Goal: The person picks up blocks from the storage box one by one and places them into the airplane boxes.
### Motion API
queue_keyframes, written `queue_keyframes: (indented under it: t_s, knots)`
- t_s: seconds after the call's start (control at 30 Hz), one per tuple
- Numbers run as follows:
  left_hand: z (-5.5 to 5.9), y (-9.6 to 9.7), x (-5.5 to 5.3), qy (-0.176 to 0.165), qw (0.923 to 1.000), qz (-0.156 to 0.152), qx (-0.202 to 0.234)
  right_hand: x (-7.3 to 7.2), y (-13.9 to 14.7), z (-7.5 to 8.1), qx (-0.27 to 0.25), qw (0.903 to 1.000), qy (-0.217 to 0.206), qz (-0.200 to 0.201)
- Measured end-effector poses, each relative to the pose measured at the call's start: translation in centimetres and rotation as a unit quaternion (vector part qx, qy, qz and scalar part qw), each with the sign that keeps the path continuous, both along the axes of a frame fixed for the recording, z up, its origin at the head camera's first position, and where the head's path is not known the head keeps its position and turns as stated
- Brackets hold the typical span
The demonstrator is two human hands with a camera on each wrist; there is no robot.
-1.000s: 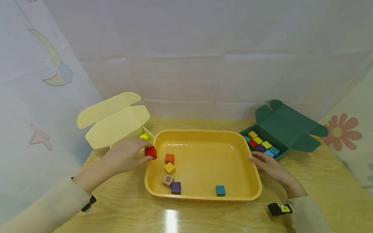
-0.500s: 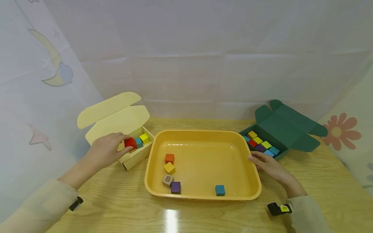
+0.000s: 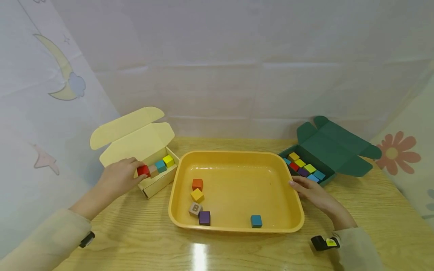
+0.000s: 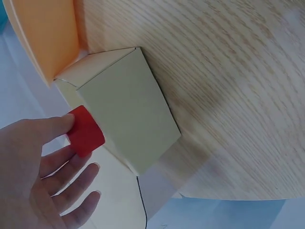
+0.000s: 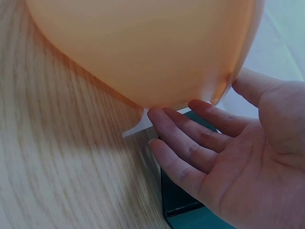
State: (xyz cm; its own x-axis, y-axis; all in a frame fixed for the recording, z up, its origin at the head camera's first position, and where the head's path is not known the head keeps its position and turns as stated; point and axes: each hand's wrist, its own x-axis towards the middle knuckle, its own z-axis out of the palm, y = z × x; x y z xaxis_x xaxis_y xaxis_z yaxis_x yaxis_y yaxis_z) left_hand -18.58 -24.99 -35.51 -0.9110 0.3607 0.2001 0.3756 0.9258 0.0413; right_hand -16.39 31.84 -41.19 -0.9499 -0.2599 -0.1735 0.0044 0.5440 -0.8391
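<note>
My left hand [image 3: 119,177] pinches a red cube block [image 4: 85,131] between thumb and fingers, at the open top of the pale yellow cardboard box [image 3: 162,182]. In that box a wooden block [image 3: 153,171], a teal block [image 3: 161,166] and a bright yellow block [image 3: 168,161] sit in a row beside the red one. My right hand [image 3: 313,193] holds the right rim of the yellow-orange tray [image 3: 237,228], thumb on the rim, other fingers [image 5: 176,138] against the outer wall. Inside the tray lie an orange block [image 3: 197,184], a yellow block [image 3: 197,195], a letter B block [image 3: 195,209], a purple block [image 3: 204,218] and a blue block [image 3: 256,221].
An opened dark green box [image 3: 328,181] with several coloured blocks stands behind my right hand, its lid [image 3: 339,145] folded back. The pale box's lid [image 3: 135,145] leans back too. A white cloth [image 3: 217,94] hangs behind the wooden table [image 3: 152,241].
My left hand has carried the red block leftward from the tray's left edge to the near-left end of the pale box, lowering it beside the wooden block. The right hand stays at the tray rim.
</note>
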Motion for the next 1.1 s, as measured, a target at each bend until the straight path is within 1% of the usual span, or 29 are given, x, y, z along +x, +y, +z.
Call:
queue_keyframes:
  t_s: [0.07,0.23,0.43,0.6,0.7,0.8,0.93,1.1]
  knots:
    - [-0.3,0.0,-0.1,-0.011,0.9998,0.002,-0.014,0.0,0.0,-0.1,0.000,1.0000,0.000,0.001]
    - [-0.6,0.3,-0.4,-0.008,0.9987,-0.005,-0.049,-0.1,0.1,-0.1,0.002,1.0000,0.001,0.003]
    - [-1.0,0.4,-1.2,-0.007,0.9982,-0.010,-0.059,-0.1,0.1,-0.2,0.001,1.0000,-0.003,0.003]
    - [-1.3,0.7,-1.8,-0.013,0.9969,-0.002,-0.078,-0.1,0.1,-0.2,0.000,1.0000,-0.004,0.004]
    - [-1.5,0.8,-2.1,-0.028,0.9954,0.007,-0.091,-0.1,0.1,-0.3,-0.001,1.0000,-0.006,0.004]
    - [-1.8,1.0,-2.6,-0.041,0.9948,0.013,-0.093,-0.2,0.1,-0.3,-0.005,1.0000,-0.008,0.004]
    - [-2.2,1.0,-3.0,-0.056,0.9950,0.016,-0.081,-0.1,0.0,-0.2,-0.007,0.9999,-0.008,0.004]
    - [-2.7,0.9,-3.4,-0.053,0.9956,0.017,-0.076,-0.1,0.0,-0.1,-0.003,1.0000,-0.005,0.003]
